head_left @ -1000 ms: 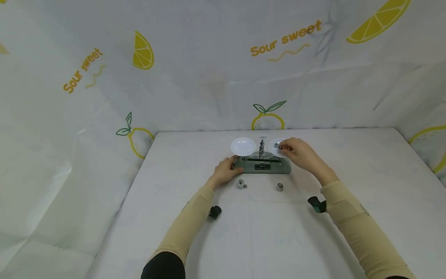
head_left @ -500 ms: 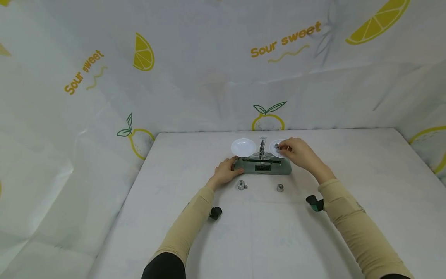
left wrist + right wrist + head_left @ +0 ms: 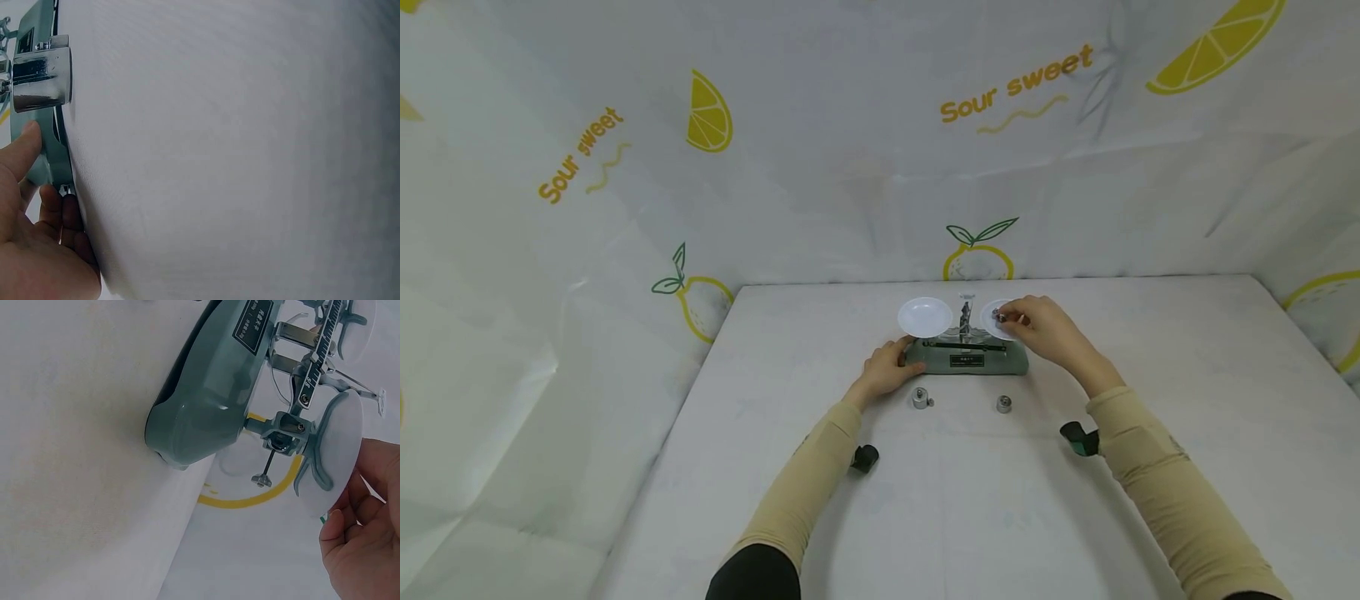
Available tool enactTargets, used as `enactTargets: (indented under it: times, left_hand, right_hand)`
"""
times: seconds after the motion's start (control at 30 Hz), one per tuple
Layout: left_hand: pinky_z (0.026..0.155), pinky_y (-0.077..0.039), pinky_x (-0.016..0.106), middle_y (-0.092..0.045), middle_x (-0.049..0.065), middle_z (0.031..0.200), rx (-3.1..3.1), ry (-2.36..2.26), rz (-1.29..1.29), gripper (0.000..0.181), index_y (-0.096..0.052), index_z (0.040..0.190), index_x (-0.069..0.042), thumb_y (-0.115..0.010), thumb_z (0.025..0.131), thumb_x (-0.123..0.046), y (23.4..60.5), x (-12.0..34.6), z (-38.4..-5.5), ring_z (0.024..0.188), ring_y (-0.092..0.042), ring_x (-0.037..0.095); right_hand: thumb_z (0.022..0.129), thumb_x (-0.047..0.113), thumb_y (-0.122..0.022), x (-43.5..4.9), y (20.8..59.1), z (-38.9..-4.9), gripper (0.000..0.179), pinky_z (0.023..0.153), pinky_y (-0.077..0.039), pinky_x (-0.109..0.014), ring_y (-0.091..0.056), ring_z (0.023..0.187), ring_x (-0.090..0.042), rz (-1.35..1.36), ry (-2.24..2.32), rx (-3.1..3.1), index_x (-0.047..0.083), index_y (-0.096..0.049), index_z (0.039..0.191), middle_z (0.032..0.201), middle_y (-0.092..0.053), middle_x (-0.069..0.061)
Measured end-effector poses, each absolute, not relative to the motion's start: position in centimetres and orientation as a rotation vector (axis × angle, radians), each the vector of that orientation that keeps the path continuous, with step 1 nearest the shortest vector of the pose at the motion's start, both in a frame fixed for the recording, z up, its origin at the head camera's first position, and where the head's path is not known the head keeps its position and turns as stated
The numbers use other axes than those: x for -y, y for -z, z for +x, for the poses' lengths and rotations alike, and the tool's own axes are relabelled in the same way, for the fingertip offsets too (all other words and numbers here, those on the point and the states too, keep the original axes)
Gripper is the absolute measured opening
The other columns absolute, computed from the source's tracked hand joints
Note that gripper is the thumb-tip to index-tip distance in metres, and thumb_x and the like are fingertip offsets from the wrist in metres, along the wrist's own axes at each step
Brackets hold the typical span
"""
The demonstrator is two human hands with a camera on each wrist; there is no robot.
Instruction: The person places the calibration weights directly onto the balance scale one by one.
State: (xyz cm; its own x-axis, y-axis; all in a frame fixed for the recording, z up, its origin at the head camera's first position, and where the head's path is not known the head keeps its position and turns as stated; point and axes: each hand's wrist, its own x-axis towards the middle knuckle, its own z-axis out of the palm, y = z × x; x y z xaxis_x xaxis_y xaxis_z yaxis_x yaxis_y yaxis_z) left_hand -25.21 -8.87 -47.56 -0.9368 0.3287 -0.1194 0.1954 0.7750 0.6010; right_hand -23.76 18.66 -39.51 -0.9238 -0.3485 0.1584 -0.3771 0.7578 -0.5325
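A green-based balance scale stands at the back of the table, with white left pan and right pan. My left hand grips the left end of its base, thumb on the front and fingers curled at the end. Over the right pan, my right hand pinches a small metal weight, beside what looks like another on the pan. In the right wrist view the right pan hides those fingertips.
In front of the base stand a metal weight with a tiny one beside it, and another weight to the right. A printed white sheet rises behind the table.
My right fingertips have moved slightly left and down over the right pan, bringing the pinched weight closer to the one there. The left hand has stayed on the base.
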Motion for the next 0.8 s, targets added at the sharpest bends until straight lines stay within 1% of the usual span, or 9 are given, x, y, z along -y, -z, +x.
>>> enactTargets:
  times: [0.37,0.6,0.8]
  left_hand:
    - [0.07,-0.026,0.032,-0.046,0.001,0.086,-2.753,-0.908,0.424,0.059,-0.04,0.141,-0.017,-0.057,0.09,-0.041,47.5,8.9,-25.3,0.081,-0.039,0.017]
    - [0.072,-0.026,0.032,-0.047,0.001,0.087,-2.734,-0.908,0.418,0.06,-0.039,0.142,-0.018,-0.057,0.09,-0.042,48.0,8.9,-25.2,0.083,-0.04,0.017]
    - [0.073,-0.026,0.034,-0.046,0.0,0.086,-2.741,-0.919,0.405,0.059,-0.04,0.141,-0.018,-0.057,0.09,-0.042,47.9,9.0,-25.3,0.084,-0.04,0.018]
  right_hand:
    - [0.091,0.008,-0.058,-18.9,39.0,-22.7,0.022,0.074,-0.045,-0.038,-0.055,0.088,-0.025,0.607,-0.884,2.831,-0.001,-0.064,0.11,0.096,-0.061,-0.014]
    - [0.087,0.008,-0.063,-19.2,39.2,-21.3,0.021,0.068,-0.044,-0.029,-0.053,0.078,-0.017,0.667,-0.911,2.757,0.002,-0.066,0.107,0.088,-0.062,-0.007]
    - [0.086,0.011,-0.065,-19.1,39.0,-20.2,0.019,0.065,-0.044,-0.024,-0.051,0.076,-0.013,0.672,-0.964,2.807,0.005,-0.067,0.104,0.084,-0.061,-0.003]
